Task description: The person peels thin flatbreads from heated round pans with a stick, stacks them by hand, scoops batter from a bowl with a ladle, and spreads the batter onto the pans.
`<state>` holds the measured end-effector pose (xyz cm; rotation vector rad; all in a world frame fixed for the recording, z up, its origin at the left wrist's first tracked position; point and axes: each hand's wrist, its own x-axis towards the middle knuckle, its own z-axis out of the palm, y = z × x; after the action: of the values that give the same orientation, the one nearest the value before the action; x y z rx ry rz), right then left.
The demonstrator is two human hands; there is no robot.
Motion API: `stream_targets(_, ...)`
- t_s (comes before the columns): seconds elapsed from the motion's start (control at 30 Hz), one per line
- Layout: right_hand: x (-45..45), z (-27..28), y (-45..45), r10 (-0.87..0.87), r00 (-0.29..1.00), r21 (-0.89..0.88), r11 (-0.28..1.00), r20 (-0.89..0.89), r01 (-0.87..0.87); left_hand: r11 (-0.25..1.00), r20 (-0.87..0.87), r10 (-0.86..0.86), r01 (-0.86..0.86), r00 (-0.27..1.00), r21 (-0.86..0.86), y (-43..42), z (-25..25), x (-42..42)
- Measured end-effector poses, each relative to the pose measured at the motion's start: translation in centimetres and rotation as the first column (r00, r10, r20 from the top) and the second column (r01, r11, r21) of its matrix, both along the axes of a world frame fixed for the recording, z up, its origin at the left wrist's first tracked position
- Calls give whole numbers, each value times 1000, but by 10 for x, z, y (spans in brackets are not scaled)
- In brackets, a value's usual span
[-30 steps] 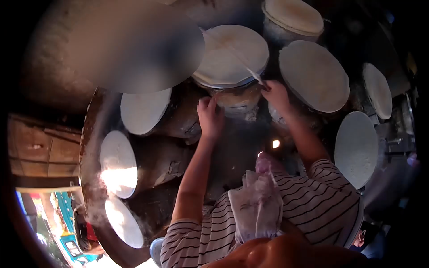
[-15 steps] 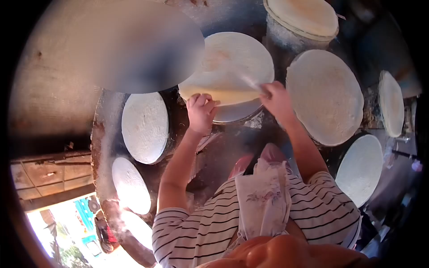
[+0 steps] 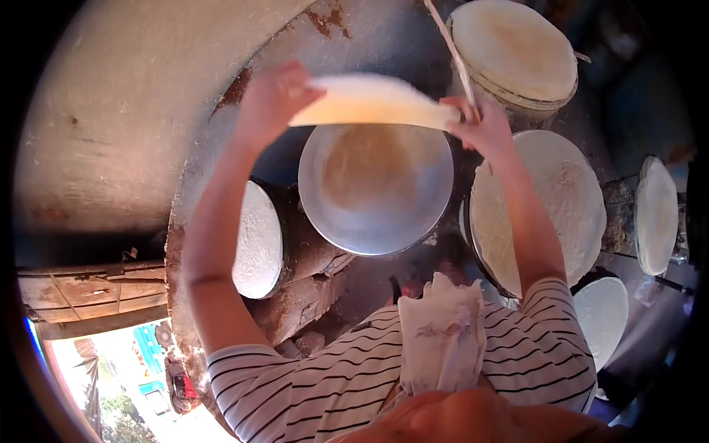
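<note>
A thin, large pancake (image 3: pixel 373 103) hangs above a bare round metal griddle (image 3: pixel 377 192) that has a brownish patch on it. My left hand (image 3: pixel 275 105), smeared a little by motion, is closed on the pancake's left edge. With its fingertips, my right hand (image 3: pixel 486 131) pinches the right edge. A long thin stick (image 3: pixel 452 48) also runs through my right hand and points up and away. Most of the pancake's far side is hidden by its raised near face.
Batter-coloured rounds lie on griddles at right (image 3: pixel 546 214), left (image 3: pixel 257 240) and far right (image 3: pixel 656 215). A stack of finished pancakes (image 3: pixel 515 48) stands on a drum at upper right. A broad, rust-edged metal surface (image 3: pixel 148 111) spans the left.
Both hands have moved up and away, lifting the pancake off the griddle, which now shows bare. The stick has swung from pointing left over the pancake to upright. The grey blur at upper left is gone.
</note>
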<state>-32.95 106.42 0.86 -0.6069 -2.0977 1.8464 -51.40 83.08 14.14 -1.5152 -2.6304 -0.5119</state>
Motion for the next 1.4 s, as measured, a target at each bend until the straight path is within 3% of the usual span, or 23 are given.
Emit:
stream_targets(0.07,-21,-17,24,-126,989,14,992,-75,128,987,-42,6,1,999,162,26,12,-16)
stream_targets(0.13,-23,-6,42,-171,962,-34,985,-213,168,972,-89,-144,158,986,175,47,44,-8)
stream_targets(0.2,9,25,41,-341,895,-146,939,-288,311,940,-271,-253,302,929,159,57,73,41)
stream_targets(0.27,68,36,50,-383,842,-104,922,-380,373,892,-383,-304,402,872,208,59,60,84)
stream_targets(0.33,143,28,61,-386,874,103,896,-295,431,832,-392,-362,483,846,273,63,10,122)
stream_targets(0.4,224,15,56,-487,863,221,834,-134,505,757,-238,-509,561,828,334,77,-53,160)
stream_targets(0.43,261,4,53,-554,832,215,809,-31,546,712,-214,-588,625,780,320,88,-82,178)
stream_targets(0.47,293,-12,47,-610,792,225,769,-18,598,664,-185,-624,639,760,389,99,-126,193)
stream_targets(0.53,343,-55,32,-681,732,249,709,-5,660,653,-188,-649,667,737,359,109,-194,231)
stream_targets(0.6,377,-96,15,-717,696,227,686,45,692,637,-95,-722,711,686,298,100,-241,260)
stream_targets(0.63,382,-101,5,-755,635,228,655,161,721,634,-50,-745,728,665,261,94,-247,271)
stream_targets(0.67,390,-109,1,-747,634,283,664,202,692,638,-64,-739,727,671,253,89,-250,280)
stream_targets(0.73,399,-119,1,-748,650,119,663,132,739,664,-88,-713,711,695,232,72,-248,299)
stream_targets(0.8,405,-137,11,-701,709,188,708,71,681,693,-114,-694,703,711,159,67,-260,305)
stream_targets(0.87,406,-134,15,-668,739,98,744,93,661,716,-188,-661,685,727,135,74,-273,314)
stream_targets(0.93,411,-131,15,-654,747,174,754,115,634,697,-179,-680,703,711,143,81,-270,320)
stream_targets(1.03,435,-114,19,-700,703,338,696,123,633,625,-184,-734,756,654,195,92,-263,315)
stream_targets(1.13,467,-99,18,-737,642,244,676,211,696,596,-179,-761,781,624,187,98,-254,308)
stream_targets(1.23,497,-104,0,-794,595,268,605,129,750,575,-168,-779,795,604,191,108,-233,304)
stream_targets(1.4,529,-85,-50,-834,511,124,540,206,832,602,-165,-741,752,651,267,128,-204,289)
